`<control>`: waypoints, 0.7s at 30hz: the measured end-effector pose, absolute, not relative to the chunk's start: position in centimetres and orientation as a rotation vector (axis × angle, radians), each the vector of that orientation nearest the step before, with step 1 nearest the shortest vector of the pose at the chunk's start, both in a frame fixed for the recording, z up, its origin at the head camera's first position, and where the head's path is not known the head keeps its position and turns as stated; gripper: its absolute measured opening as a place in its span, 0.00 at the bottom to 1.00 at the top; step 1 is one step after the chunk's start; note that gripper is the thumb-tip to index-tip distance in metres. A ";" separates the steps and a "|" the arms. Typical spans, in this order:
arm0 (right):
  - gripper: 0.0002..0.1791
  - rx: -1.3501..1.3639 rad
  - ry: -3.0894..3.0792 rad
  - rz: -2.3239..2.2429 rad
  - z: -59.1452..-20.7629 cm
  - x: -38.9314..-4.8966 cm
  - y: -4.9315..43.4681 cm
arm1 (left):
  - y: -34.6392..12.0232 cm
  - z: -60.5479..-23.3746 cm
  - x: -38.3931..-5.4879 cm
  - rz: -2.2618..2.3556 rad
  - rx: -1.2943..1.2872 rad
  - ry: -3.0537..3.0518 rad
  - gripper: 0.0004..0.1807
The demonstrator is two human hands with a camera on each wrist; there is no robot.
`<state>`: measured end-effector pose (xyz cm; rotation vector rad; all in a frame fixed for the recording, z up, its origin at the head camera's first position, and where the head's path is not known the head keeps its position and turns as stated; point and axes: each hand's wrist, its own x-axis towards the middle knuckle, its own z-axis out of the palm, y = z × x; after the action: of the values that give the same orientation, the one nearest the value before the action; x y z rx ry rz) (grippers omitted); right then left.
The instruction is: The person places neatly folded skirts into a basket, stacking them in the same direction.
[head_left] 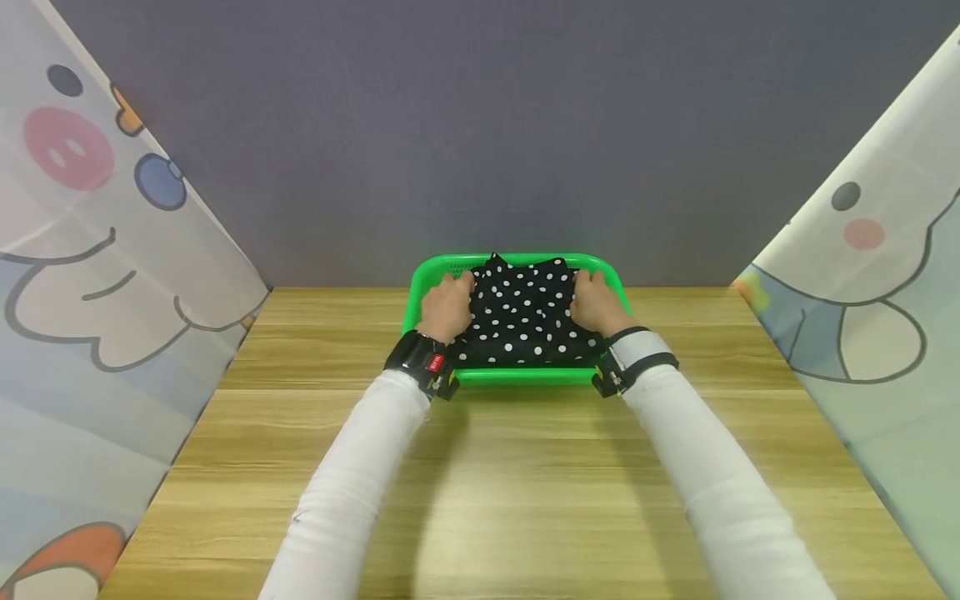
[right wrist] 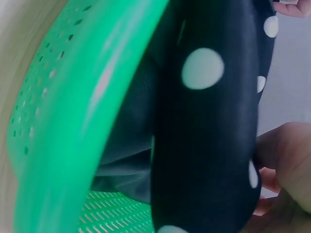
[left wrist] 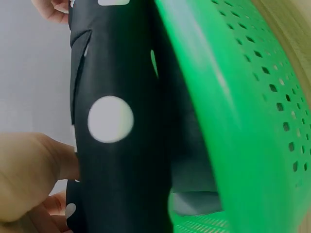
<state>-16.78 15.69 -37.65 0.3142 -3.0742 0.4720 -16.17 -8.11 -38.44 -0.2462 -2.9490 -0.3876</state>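
Note:
Between my two hands is a black cloth with white dots (head_left: pixel 521 312), lying in and over a green plastic basket (head_left: pixel 525 377). My left hand (head_left: pixel 447 308) pinches the cloth's left side, thumb on the near face and fingers behind, as the left wrist view shows. At the opposite side my right hand (head_left: pixel 597 304) pinches the cloth in the same way. A rounded fold of cloth (left wrist: pixel 121 174) stands beside the basket's rim in the left wrist view. Darker plain fabric (right wrist: pixel 129 126) shows under the fold in the right wrist view. What lies beneath the cloth is hidden.
The basket stands on a wood-grain table (head_left: pixel 525 483), at its back edge against a grey wall panel (head_left: pixel 480 142). White cartoon-printed sheets (head_left: pixel 112 275) border the table on the left and right.

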 end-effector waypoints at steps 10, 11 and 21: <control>0.27 0.285 -3.160 0.420 -38.6 -17.2 15.3 | -8.1 -38.9 -16.4 -0.362 -0.209 -3.049 0.23; 0.27 0.285 -3.169 0.412 -38.6 -17.1 15.3 | -8.1 -38.8 -16.4 -0.358 -0.208 -3.065 0.23; 0.30 0.334 -3.210 0.410 -39.0 -16.7 15.2 | -8.7 -38.3 -16.0 -0.247 -0.202 -3.145 0.21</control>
<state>-16.74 15.23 -38.98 0.3340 -3.2100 0.4100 -15.97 -8.65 -38.33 -0.2016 -3.1446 -0.2471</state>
